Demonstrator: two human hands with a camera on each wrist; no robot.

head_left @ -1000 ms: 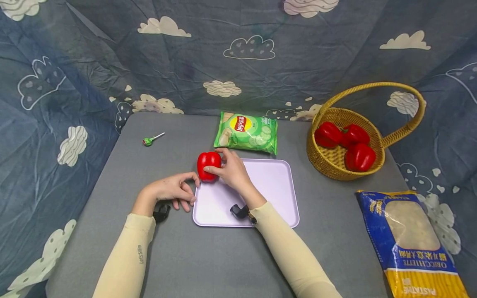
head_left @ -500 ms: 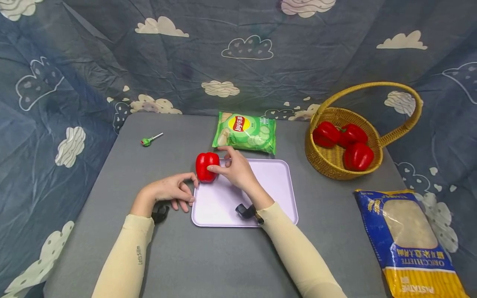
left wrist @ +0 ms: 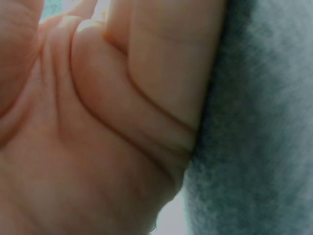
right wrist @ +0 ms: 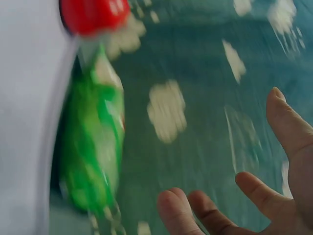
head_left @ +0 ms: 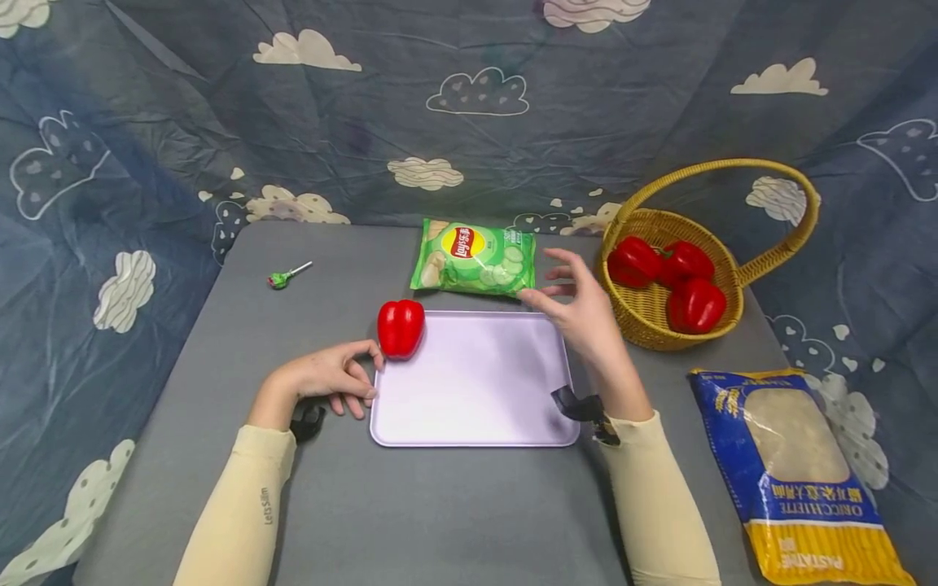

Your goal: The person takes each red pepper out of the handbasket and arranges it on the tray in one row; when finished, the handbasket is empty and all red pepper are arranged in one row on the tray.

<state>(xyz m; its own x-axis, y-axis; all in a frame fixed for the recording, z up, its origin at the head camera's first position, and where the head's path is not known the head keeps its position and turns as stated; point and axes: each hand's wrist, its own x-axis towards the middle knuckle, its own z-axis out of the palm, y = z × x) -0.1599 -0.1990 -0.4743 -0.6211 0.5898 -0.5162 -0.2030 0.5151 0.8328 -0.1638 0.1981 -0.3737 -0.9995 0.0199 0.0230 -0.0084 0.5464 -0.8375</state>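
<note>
A red bell pepper sits on the far left corner of the lilac tray. Beside the tray's left rim is my left hand, its thumb and bent index finger right at the edge, close below the pepper; the left wrist view has mostly its palm. My right hand is over the tray's far right corner, fingers spread and holding nothing, between the green chip bag and the wicker basket. In the right wrist view, its fingers are apart, with the blurred chip bag to their left.
Several red bell peppers lie in the basket, whose tall handle arches above it. A blue and yellow pasta bag lies at the right table side. At far left is a lollipop. A cloud-patterned cloth hangs behind.
My right hand has let go of the bell pepper and moved right, across the tray toward the basket. The pepper stays at the tray's corner; my left hand keeps its place.
</note>
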